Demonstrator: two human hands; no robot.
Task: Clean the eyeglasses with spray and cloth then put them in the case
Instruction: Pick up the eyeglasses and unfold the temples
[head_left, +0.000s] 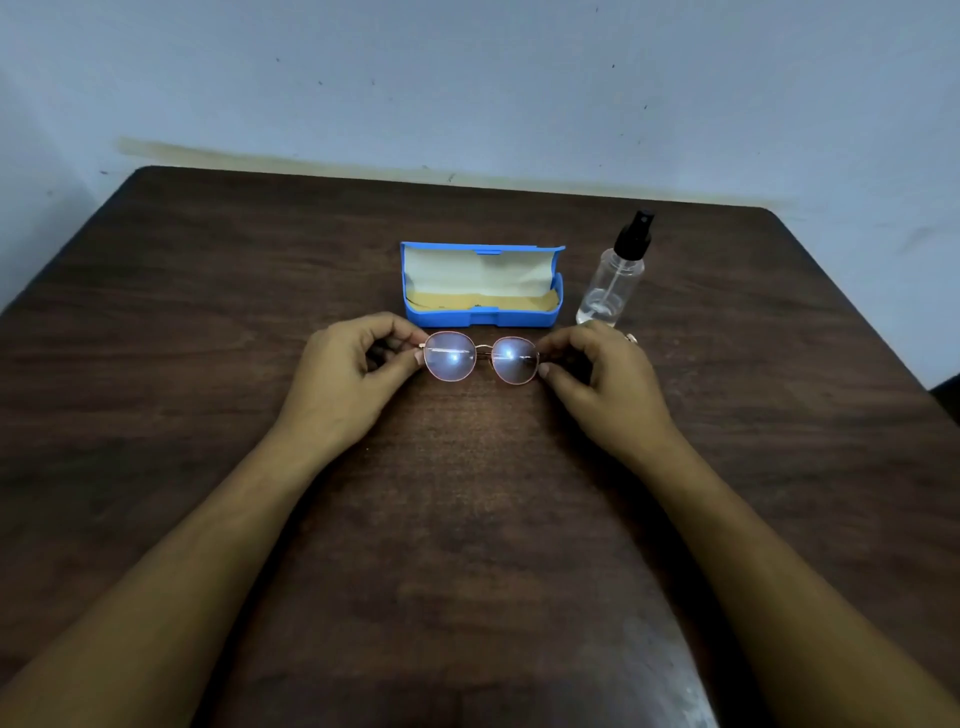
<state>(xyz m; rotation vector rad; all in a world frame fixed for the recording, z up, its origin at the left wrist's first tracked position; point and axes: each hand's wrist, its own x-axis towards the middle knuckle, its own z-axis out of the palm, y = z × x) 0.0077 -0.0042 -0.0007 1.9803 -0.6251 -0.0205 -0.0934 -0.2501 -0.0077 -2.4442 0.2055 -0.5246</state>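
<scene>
Left hand (345, 364) and right hand (597, 371) pinch eyeglasses (480, 357) at both ends; open case (482, 286) just beyond, spray bottle (613, 283) at right.

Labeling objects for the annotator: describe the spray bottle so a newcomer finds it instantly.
Start at the dark wooden table and find the open blue glasses case near its far edge. Just right of the case stands the spray bottle, beyond the right hand. It is the only upright item: clear body, black pump cap.
</scene>
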